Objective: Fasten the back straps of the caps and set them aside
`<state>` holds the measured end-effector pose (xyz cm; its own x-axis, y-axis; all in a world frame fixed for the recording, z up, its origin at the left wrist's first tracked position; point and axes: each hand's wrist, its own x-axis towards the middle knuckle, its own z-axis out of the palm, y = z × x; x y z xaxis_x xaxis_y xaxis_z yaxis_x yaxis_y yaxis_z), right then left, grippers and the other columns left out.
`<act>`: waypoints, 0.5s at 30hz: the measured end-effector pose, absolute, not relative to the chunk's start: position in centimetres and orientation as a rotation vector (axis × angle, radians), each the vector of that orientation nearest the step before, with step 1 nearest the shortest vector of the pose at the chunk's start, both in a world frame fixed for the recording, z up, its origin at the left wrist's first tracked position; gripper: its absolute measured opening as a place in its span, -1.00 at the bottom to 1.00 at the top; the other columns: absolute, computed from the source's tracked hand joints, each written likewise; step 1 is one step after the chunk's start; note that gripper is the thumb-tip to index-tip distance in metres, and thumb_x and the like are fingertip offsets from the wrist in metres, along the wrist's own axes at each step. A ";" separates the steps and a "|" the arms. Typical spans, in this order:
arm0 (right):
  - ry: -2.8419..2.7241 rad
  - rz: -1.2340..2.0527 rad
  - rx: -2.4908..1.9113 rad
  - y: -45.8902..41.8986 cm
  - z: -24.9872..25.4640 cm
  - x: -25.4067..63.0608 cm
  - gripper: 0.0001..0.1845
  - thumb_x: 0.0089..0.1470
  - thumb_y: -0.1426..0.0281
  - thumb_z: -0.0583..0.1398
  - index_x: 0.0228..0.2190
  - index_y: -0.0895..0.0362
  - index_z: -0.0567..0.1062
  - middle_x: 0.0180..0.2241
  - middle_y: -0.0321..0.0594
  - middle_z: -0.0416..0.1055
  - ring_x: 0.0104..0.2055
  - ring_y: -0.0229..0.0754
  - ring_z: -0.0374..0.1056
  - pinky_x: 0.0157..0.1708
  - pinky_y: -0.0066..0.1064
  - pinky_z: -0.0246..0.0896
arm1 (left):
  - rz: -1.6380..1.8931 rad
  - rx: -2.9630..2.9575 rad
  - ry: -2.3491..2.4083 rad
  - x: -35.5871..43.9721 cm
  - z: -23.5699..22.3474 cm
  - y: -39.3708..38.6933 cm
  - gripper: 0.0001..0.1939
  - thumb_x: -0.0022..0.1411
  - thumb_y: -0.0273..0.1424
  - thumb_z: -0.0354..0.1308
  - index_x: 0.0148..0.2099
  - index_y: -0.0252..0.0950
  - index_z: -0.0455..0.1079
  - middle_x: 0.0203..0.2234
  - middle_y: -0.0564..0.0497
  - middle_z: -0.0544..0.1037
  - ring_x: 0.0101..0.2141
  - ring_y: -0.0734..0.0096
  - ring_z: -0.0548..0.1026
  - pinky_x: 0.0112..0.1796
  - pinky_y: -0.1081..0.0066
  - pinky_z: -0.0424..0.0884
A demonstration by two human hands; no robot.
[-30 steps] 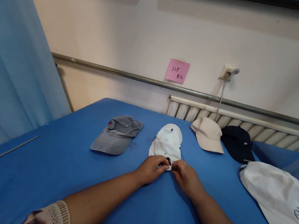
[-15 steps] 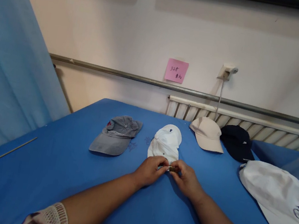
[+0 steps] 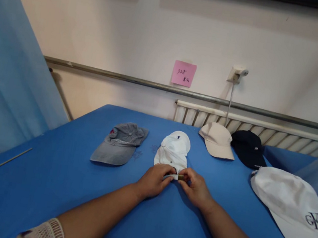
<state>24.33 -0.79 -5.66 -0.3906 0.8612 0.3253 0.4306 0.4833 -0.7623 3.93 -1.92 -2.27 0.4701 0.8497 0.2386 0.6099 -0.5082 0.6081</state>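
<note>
A white baseball cap (image 3: 172, 149) with a small dark emblem lies on the blue cover, its brim pointing away from me and its back strap toward me. My left hand (image 3: 155, 179) pinches the white strap (image 3: 174, 176) between thumb and fingers. From the other side, my right hand (image 3: 196, 186) grips the brass-coloured buckle (image 3: 181, 177) on that strap. The fingertips of both hands are close together, a short piece of strap showing between them. My fingers partly hide the cap's rear edge.
A grey cap (image 3: 121, 143) lies to the left, and a thin stick (image 3: 0, 164) farther left. To the right are a beige cap (image 3: 217, 141), a navy cap (image 3: 248, 149) and a large white cap (image 3: 293, 210). Behind the blue-covered table (image 3: 72, 202) stands a radiator (image 3: 181, 112).
My left fingers have drawn slightly away from the right ones, so more of the white strap shows beside the buckle. The whole view has shifted a little.
</note>
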 end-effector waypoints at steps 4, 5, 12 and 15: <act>-2.030 0.788 -1.050 -0.8 -5.6 24.2 -0.85 0.04 0.45 0.15 -0.28 0.05 0.39 -0.37 -0.29 0.45 -0.36 -0.20 0.36 -0.31 -0.37 0.23 | 0.719 2.282 1.225 4.2 -2.4 -2.1 -0.84 0.22 -0.41 0.05 -0.15 -0.24 0.40 -0.27 -0.01 0.55 -0.22 0.31 0.45 -0.20 0.39 0.30; -2.035 0.786 -1.049 -0.9 -5.6 24.2 -0.85 0.04 0.45 0.16 -0.28 0.05 0.39 -0.37 -0.30 0.44 -0.36 -0.20 0.36 -0.31 -0.38 0.22 | 0.719 2.284 1.227 4.3 -2.4 -2.1 -0.84 0.21 -0.41 0.06 -0.15 -0.24 0.39 -0.27 -0.01 0.54 -0.22 0.31 0.45 -0.20 0.39 0.30; -2.040 0.749 -1.037 -1.0 -5.5 24.3 -0.85 0.06 0.46 0.15 -0.27 0.04 0.38 -0.35 -0.29 0.44 -0.33 -0.19 0.36 -0.29 -0.38 0.21 | 0.691 2.367 1.222 4.0 -1.5 -2.4 -0.82 0.18 -0.39 0.09 -0.15 -0.25 0.38 -0.29 0.00 0.53 -0.26 0.31 0.44 -0.22 0.38 0.27; -2.041 0.683 -1.044 -1.0 -5.5 24.4 -0.84 0.06 0.45 0.16 -0.26 0.04 0.39 -0.35 -0.28 0.44 -0.34 -0.19 0.36 -0.31 -0.38 0.21 | 0.676 2.427 1.226 3.6 -1.2 -2.4 -0.83 0.17 -0.42 0.09 -0.16 -0.25 0.39 -0.29 0.00 0.54 -0.27 0.31 0.44 -0.20 0.35 0.25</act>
